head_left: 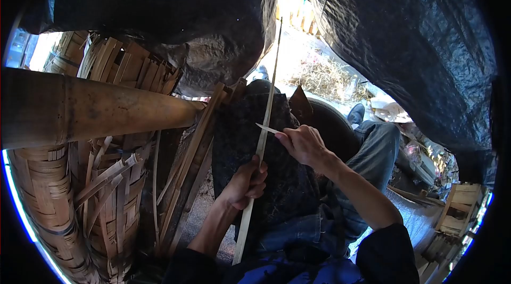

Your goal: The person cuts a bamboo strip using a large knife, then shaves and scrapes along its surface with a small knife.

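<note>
A long, pale bamboo strip [245,231] runs from near my lap up and away toward the bright gap. My left hand [247,184] is closed around its lower part, fingers wrapped over it. In my right hand [306,145] is a small knife [265,127], its narrow blade pointing left and lying across the strip just above my left hand. The knife's handle is hidden inside my fist. Beneath the strip, a dark cloth [234,140] covers my left leg. My other leg, in blue jeans [375,151], is bent out to the right.
A thick bamboo pole [122,104] juts in from the left. Below it stand woven baskets [42,193] with split bamboo pieces [109,177]. Dark plastic sheeting [404,34] hangs overhead on both sides. Dry shavings [332,79] lie on the ground ahead. A wooden crate [460,207] stands at right.
</note>
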{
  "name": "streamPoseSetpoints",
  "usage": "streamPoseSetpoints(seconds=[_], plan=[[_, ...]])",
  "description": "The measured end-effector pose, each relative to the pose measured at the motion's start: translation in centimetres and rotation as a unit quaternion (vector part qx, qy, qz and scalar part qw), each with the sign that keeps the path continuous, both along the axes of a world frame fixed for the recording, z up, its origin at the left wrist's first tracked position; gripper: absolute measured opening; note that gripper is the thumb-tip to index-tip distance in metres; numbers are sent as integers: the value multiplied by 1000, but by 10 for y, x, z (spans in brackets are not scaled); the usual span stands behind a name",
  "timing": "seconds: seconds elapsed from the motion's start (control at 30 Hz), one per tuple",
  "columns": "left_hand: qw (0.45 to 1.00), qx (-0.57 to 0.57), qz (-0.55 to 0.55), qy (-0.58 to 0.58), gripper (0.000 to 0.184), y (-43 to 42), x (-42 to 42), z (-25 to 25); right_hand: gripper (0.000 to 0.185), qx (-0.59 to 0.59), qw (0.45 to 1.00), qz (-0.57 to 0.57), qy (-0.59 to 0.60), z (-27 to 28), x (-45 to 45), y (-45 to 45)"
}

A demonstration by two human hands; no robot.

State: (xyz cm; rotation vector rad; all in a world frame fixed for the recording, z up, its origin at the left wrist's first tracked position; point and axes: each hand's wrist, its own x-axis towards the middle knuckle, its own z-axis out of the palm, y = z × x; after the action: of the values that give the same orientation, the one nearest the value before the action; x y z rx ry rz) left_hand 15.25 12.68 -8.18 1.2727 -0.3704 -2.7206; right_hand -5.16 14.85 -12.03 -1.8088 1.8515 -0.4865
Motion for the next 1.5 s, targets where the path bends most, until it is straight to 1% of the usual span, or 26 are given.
streamPoseSetpoints(seconds=[0.13,0.2,0.23,0.3,0.33,0.4,0.43,0.5,0.57,0.63,0.7,0.77,0.8,0.83,0.87,0.9,0.97,1.0,1.07,1.1,1.17,1.23,1.3,1.4,1.43,1.5], plan=[[1000,5,0,-16,35,0,0,-2,48,-3,999,-23,26,-6,5,-11],[1000,11,4,-17,35,-2,1,-2,40,1,1000,-9,16,-7,5,-15],[1000,19,9,-19,34,-3,1,-1,40,0,1000,-11,19,-8,6,-17],[1000,14,10,-25,34,-1,-1,-1,48,-3,999,-7,47,-11,6,-21],[999,10,11,-33,34,-1,-1,-1,48,-4,999,-8,50,-15,2,-26],[999,3,-6,-42,34,4,-5,4,42,-61,986,-87,127,-33,-13,-48],[998,-4,-24,-53,34,4,-6,4,42,-64,986,-89,127,-43,-20,-60],[999,2,-15,-48,34,3,-4,4,41,-106,981,-71,143,-58,-34,-80],[999,13,22,-19,33,2,-2,5,39,-124,982,-87,110,-50,-38,-96],[999,-9,22,-32,35,2,-6,8,36,-147,982,-94,75,-38,-37,-99],[998,-28,26,-46,37,1,-9,12,32,-44,995,-29,79,-26,-37,-76],[996,43,68,-28,40,1,-12,14,50,-242,962,7,124,-16,-26,-42],[996,45,70,-28,40,2,-12,11,50,-241,963,9,123,-2,-21,-28],[997,38,60,-18,41,3,-9,7,51,-142,989,-11,44,17,-16,-13],[998,30,48,-9,42,4,-9,4,52,-43,998,-34,-35,27,-13,-3],[999,29,42,-9,42,5,-10,5,52,-44,998,-40,-35,26,-12,3],[999,-24,10,-47,43,6,-14,7,53,18,998,5,59,23,-11,14],[998,-27,-4,-48,43,8,-16,8,55,38,996,4,85,22,-10,15],[980,-144,-42,-132,38,15,-21,9,53,44,994,-15,97,22,-6,17],[979,-146,-55,-133,38,19,-24,11,50,52,992,-19,111,22,-4,18],[961,-202,-63,-179,34,27,-29,16,52,72,990,-33,119,20,-4,9],[960,-199,-64,-183,33,24,-27,14,55,89,987,-45,129,14,-5,3],[960,-197,-63,-187,32,25,-28,13,58,39,987,-55,146,0,-6,-1],[958,-204,-73,-189,32,28,-27,12,62,60,983,-90,146,-27,-32,-31],[964,-185,-72,-177,32,27,-27,12,63,82,980,-106,149,-29,-41,-40],[971,-160,-61,-164,33,25,-25,12,64,74,982,-113,130,-20,-58,-60]])
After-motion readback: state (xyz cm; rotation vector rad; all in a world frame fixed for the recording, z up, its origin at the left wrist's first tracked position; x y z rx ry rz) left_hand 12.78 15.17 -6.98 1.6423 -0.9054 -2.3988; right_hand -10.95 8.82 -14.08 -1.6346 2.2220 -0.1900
